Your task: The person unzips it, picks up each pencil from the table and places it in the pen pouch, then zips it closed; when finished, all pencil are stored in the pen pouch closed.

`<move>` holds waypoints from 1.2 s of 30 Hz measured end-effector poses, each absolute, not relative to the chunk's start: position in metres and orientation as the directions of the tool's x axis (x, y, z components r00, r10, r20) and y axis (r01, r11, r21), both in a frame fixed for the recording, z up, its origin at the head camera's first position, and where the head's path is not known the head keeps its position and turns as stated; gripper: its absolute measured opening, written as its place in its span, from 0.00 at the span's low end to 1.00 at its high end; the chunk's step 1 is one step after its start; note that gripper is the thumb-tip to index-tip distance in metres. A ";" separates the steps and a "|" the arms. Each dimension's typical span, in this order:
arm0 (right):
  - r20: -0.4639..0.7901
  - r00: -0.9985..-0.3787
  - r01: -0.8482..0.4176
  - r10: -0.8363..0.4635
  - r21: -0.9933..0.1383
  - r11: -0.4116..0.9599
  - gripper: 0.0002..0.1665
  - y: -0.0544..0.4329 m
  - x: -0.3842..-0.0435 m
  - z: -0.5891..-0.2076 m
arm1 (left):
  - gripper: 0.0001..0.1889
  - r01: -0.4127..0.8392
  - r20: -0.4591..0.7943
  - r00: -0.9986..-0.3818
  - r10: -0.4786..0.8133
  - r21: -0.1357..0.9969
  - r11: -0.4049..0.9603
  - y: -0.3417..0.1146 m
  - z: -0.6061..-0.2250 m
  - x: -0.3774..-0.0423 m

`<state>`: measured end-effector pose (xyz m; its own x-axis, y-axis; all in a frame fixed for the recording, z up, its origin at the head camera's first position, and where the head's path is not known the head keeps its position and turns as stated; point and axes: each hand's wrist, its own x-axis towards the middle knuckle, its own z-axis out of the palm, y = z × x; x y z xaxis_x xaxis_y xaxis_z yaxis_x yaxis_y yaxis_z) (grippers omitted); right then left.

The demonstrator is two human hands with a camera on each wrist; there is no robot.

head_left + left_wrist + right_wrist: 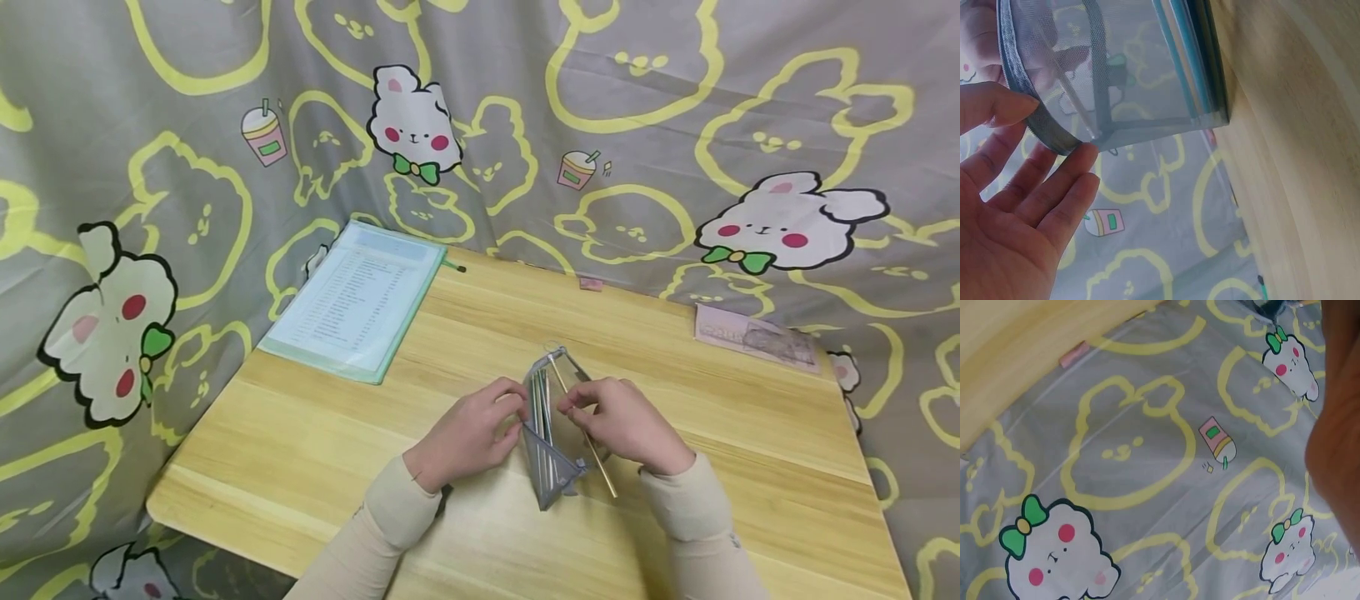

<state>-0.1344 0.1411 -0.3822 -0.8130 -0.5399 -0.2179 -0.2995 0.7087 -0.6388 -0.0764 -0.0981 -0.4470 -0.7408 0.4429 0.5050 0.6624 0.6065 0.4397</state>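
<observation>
A grey see-through mesh pencil case stands with its zip undone, between the two hands. My left hand pinches its zipped edge; the left wrist view shows the thumb on the zip tape. Several slim pens or pencils stand inside, some of them blue in the left wrist view. With thumb and fingertips, my right hand grips a thin gold-coloured stick slanting across the opening. Whether it is a pen or pencil, I cannot tell. The right wrist view catches only a dark part of the hand.
A pale blue-green folder with a printed list lies at the table's back left, a green stick poking out beside it. Near the back edge are a small pink piece and a pinkish printed sheet. A patterned curtain surrounds the table.
</observation>
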 end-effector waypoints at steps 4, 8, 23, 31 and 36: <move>-0.221 -0.789 -0.319 -0.573 -0.650 0.690 0.08 0.146 -0.133 -0.378 | 0.10 0.663 0.510 -0.739 0.441 0.434 0.609 -0.098 -0.447 -0.076; -0.222 -0.751 -0.364 -0.622 -0.647 0.670 0.08 0.152 -0.132 -0.375 | 0.10 0.664 0.515 -0.737 0.439 0.427 0.613 -0.099 -0.449 -0.076; -0.240 -0.776 -0.303 -0.583 -0.670 0.678 0.07 0.136 -0.146 -0.379 | 0.10 0.655 0.491 -0.746 0.449 0.422 0.626 -0.101 -0.447 -0.076; -0.259 -0.790 -0.219 -0.555 -0.727 0.651 0.05 0.124 -0.153 -0.392 | 0.10 0.670 0.507 -0.733 0.454 0.421 0.612 -0.101 -0.449 -0.078; -0.262 -0.816 -0.188 -0.515 -0.722 0.665 0.04 0.119 -0.153 -0.397 | 0.09 0.667 0.499 -0.738 0.454 0.436 0.604 -0.100 -0.450 -0.080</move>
